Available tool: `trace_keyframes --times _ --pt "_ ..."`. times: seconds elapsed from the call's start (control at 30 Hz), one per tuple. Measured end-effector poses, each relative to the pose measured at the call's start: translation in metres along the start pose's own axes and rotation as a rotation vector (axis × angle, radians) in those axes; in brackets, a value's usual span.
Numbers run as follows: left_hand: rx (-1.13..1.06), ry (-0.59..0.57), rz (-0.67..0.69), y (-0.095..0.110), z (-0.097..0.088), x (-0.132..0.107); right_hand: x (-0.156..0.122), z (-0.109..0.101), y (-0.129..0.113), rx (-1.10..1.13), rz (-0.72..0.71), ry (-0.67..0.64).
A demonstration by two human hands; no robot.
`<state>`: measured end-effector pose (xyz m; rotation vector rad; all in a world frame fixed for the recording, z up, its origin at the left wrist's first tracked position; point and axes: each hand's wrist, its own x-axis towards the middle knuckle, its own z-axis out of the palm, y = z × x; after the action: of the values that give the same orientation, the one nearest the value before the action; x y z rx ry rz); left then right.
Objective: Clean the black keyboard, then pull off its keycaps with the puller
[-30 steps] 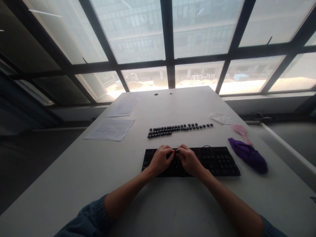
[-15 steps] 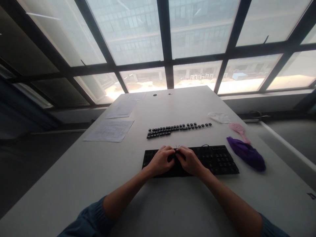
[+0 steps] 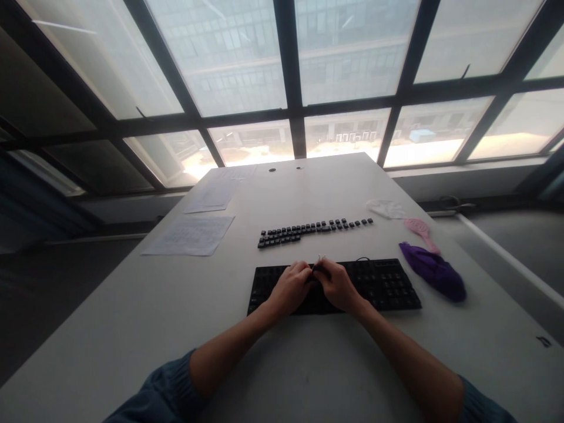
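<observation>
A black keyboard (image 3: pixel 392 288) lies on the white table in front of me. Above its upper middle, my left hand (image 3: pixel 289 286) and my right hand (image 3: pixel 337 285) meet, fingertips almost touching. Thin pale wire ends of a keycap puller (image 3: pixel 321 257) stick up from the pinched fingers of my right hand. My left hand is closed too, thumb and fingers together; whatever it pinches is hidden. Beyond the keyboard, loose black keycaps (image 3: pixel 308 228) are laid out in rows.
Printed paper sheets (image 3: pixel 189 236) lie at the left. To the right are a crumpled clear plastic bag (image 3: pixel 385 208), a pink hairbrush (image 3: pixel 422 231) and a purple cloth pouch (image 3: pixel 434 273). Large windows (image 3: pixel 343 53) rise behind the table (image 3: pixel 145 305).
My hands stay together over the keyboard, and the wire ends have shifted slightly as the fingers turned. The view has moved a little, so everything sits slightly further left.
</observation>
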<state>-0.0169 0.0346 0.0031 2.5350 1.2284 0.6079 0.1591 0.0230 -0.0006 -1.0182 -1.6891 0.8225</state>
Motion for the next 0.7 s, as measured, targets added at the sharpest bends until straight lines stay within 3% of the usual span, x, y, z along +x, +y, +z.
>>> trace_keyframes --times 0.23,0.33,0.6,0.7 --pt "0.06 0.029 0.039 0.004 0.003 -0.002 0.001 0.001 0.005 0.08 0.057 0.061" --pt "0.023 0.051 0.039 0.004 0.004 -0.001 0.002 0.002 0.009 0.128 0.109 0.102" --pt "-0.172 0.083 -0.048 0.002 0.001 0.0 0.003 0.005 0.01 0.006 0.067 0.164" --pt "-0.216 0.064 -0.01 0.002 -0.003 0.0 0.004 0.004 0.008 -0.009 0.118 0.202"
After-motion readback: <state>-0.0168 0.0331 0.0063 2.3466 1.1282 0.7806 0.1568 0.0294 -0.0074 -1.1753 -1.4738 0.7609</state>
